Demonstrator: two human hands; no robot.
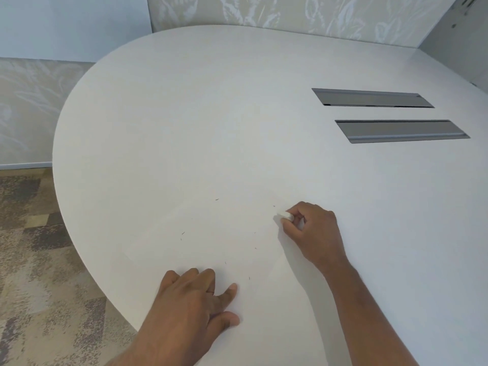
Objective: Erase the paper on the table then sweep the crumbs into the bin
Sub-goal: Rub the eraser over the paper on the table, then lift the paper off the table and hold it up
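A white sheet of paper (211, 233) lies flat on the white table (211, 114), hard to tell from the tabletop, with its edges only faintly visible. Several small dark eraser crumbs (182, 233) are scattered over it. My right hand (311, 231) pinches a small white eraser (285, 214) and presses it down at the paper's right edge. My left hand (200, 299) rests flat on the paper's near edge with fingers spread, holding the sheet down. No bin is in view.
Two grey cable-slot covers (372, 97) (401, 130) are set into the table at the right. The table's rounded edge curves along the left, with patterned carpet (31, 247) below. Patterned wall panels (264, 11) stand behind the table.
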